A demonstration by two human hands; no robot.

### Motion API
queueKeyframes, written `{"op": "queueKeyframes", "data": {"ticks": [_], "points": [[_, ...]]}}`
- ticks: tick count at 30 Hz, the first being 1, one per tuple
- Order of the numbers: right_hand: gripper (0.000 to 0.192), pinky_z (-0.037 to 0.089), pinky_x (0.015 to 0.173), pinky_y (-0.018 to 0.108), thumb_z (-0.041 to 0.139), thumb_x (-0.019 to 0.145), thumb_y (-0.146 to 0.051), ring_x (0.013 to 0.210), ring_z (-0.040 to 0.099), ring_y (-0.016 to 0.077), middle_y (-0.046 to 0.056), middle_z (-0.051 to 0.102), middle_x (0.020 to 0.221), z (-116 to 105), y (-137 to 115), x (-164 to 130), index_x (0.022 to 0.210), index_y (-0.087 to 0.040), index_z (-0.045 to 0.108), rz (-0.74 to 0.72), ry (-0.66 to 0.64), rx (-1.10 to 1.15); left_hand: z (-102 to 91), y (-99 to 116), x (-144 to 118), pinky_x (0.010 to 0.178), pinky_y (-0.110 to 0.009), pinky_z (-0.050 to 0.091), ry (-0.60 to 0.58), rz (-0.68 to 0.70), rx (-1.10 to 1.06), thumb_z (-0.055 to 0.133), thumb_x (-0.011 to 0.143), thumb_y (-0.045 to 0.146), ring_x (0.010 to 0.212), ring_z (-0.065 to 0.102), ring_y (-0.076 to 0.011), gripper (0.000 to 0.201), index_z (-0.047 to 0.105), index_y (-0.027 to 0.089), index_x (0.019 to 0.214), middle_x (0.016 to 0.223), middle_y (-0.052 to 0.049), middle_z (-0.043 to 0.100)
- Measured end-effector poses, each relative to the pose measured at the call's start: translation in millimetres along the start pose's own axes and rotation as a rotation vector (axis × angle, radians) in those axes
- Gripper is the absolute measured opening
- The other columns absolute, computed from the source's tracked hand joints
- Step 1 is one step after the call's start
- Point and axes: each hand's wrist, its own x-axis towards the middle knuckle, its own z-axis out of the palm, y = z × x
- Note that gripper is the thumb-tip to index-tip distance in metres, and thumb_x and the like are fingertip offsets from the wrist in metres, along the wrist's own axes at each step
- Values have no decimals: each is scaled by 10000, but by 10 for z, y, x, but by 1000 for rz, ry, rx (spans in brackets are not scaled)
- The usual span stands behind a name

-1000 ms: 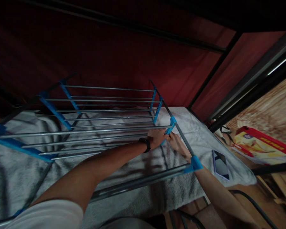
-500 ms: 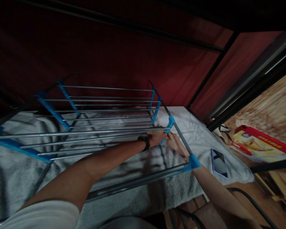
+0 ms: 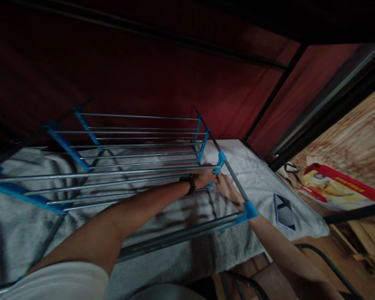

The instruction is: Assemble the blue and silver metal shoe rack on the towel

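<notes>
A shoe rack of grey metal tubes (image 3: 128,171) with blue plastic brackets (image 3: 219,161) lies on its side across a grey towel-like cloth. My left hand (image 3: 204,176), wearing a dark wristband (image 3: 189,183), reaches between the tubes and closes around the tube ends at the right middle bracket. From the other side of that bracket, my right hand (image 3: 227,190) pinches its lower part, its forearm passing beneath the rack's side pole (image 3: 237,182). The fingertips of both hands nearly meet, and the bracket partly hides them. A blue corner bracket (image 3: 251,209) sits above my right wrist.
The cloth (image 3: 250,166) covers the surface under the rack. A phone (image 3: 284,211) lies on it at the right. Beyond stand a red and yellow box (image 3: 340,187) and wooden pieces (image 3: 368,241). Dark red panels (image 3: 137,75) rise behind; a black metal chair frame (image 3: 321,262) is at lower right.
The view has shifted slightly, so the rack, phone and box sit a little further left. Both hands stay at the same bracket, with only small finger movement.
</notes>
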Motion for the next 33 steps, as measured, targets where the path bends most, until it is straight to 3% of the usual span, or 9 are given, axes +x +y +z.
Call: {"op": "queueKeyframes", "data": {"ticks": [7, 11, 15, 18, 21, 24, 26, 29, 33], "points": [[170, 523, 913, 385, 501, 854, -193, 968, 683, 256, 101, 732, 967, -33, -76, 10, 974, -207, 621, 53, 9, 126, -20, -38, -81, 774, -290, 504, -8, 138, 393, 554, 908, 310, 857, 652, -206, 188, 663, 158, 899, 928, -88, 704], [158, 523, 884, 385, 504, 825, -210, 908, 671, 240, 67, 720, 909, -130, -61, 43, 905, -199, 640, 70, 33, 200, -106, -90, -329, 972, -335, 482, -34, 183, 512, 586, 923, 376, 1133, 623, -236, 361, 605, 142, 1197, 1219, -142, 662], [294, 530, 892, 378, 531, 828, -345, 937, 661, 221, 75, 717, 993, -349, -76, 131, 1040, -179, 649, 107, 104, 365, -251, -107, -677, 1078, -338, 409, -60, 254, 695, 563, 930, 260, 1285, 540, -234, 484, 479, 108, 1382, 1391, -165, 570], [433, 542, 895, 347, 577, 805, -457, 925, 677, 209, 73, 724, 992, -516, -165, 184, 1119, -172, 664, 193, 151, 652, -381, -40, -905, 1026, -303, 427, -96, 362, 803, 435, 950, 107, 1218, 573, -202, 389, 536, 144, 1324, 1357, -124, 594], [460, 549, 913, 352, 564, 815, -495, 948, 684, 217, 74, 737, 1012, -624, -290, 206, 1116, -172, 694, 229, 162, 721, -502, 112, -1022, 988, -313, 427, -121, 508, 885, 370, 974, 84, 1153, 580, -204, 353, 587, 168, 1239, 1257, -111, 634], [432, 554, 926, 364, 553, 832, -482, 978, 687, 226, 73, 738, 1067, -676, -398, 198, 1083, -169, 713, 224, 146, 696, -571, 269, -961, 1056, -358, 372, -1, 563, 912, 333, 996, 102, 1249, 512, -230, 384, 528, 169, 1320, 1321, -120, 589], [418, 555, 934, 363, 558, 840, -476, 987, 689, 225, 75, 736, 1091, -693, -454, 183, 1071, -168, 717, 217, 149, 698, -575, 323, -835, 1051, -371, 379, 60, 492, 882, 329, 993, 94, 1256, 512, -237, 391, 506, 158, 1336, 1313, -126, 586], [414, 556, 944, 366, 567, 846, -481, 1004, 690, 229, 83, 734, 1108, -702, -510, 165, 1065, -164, 719, 212, 165, 707, -544, 318, -624, 897, -342, 468, 14, 327, 776, 361, 986, 103, 1086, 620, -225, 319, 574, 163, 1215, 1168, -106, 646], [438, 547, 980, 390, 566, 850, -512, 1033, 689, 239, 72, 741, 1086, -700, -525, 166, 1081, -172, 718, 221, 138, 730, -531, 286, -468, 756, -312, 488, -1, 284, 686, 395, 984, 132, 975, 674, -213, 281, 609, 198, 1153, 1118, -71, 669]]}}
